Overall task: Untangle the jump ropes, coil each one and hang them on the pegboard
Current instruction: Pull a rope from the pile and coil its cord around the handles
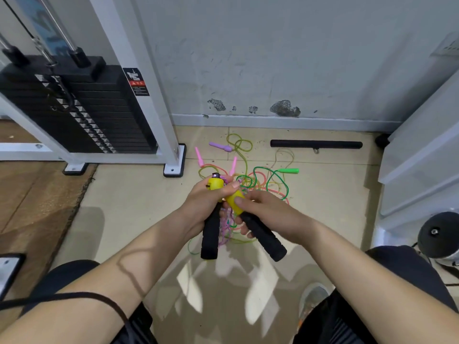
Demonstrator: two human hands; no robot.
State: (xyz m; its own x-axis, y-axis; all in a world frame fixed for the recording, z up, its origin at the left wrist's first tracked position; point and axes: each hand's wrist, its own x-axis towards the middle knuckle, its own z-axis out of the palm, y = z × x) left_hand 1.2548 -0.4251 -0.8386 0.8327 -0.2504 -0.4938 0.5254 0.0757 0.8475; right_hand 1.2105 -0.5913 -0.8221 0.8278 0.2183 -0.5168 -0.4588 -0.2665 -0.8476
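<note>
My left hand (202, 204) grips one yellow-and-black jump rope handle (211, 234), its black foam end pointing down. My right hand (263, 214) grips the second yellow-and-black handle (263, 238), angled down to the right. A bundle of thin pink and purple cord (227, 225) hangs between my hands. Behind them on the floor lies a tangle of green, orange and yellow ropes (258, 181), with a purple handle (220, 146), two pink handles (199, 157) (233, 166) and a green handle (289, 170). No pegboard is in view.
A weight-stack machine (82, 112) with a white frame stands at the left, its foot (173, 167) near the ropes. A black foam bar (316, 144) lies by the wall. White steps (422, 155) and a black dumbbell end (438, 233) are at the right. My knees frame the bottom.
</note>
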